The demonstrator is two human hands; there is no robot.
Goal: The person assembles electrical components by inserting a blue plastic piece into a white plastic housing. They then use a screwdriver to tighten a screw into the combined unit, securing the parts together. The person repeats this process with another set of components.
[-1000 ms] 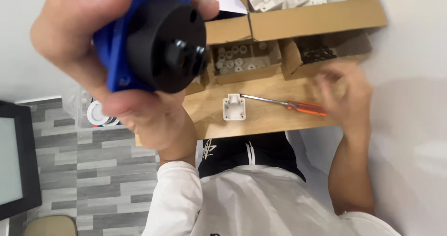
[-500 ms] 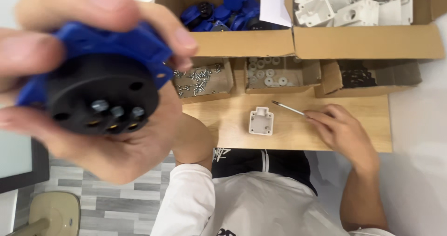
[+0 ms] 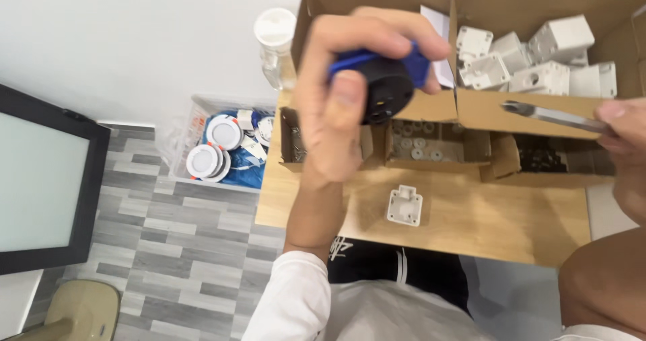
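My left hand is raised over the small wooden table and grips a blue and black round socket part between thumb and fingers. My right hand enters from the right edge and holds a screwdriver, its metal shaft pointing left over the boxes. A small white square housing lies on the table below both hands, touched by neither.
Large cardboard boxes at the back hold several white housings. Small open cartons with screws and washers line the table. A clear jar stands at the left corner; a bin of round lamps sits on the floor.
My left hand moved the socket part away from the camera and to the right. My right hand lifted the screwdriver off the table and raised it to the right.
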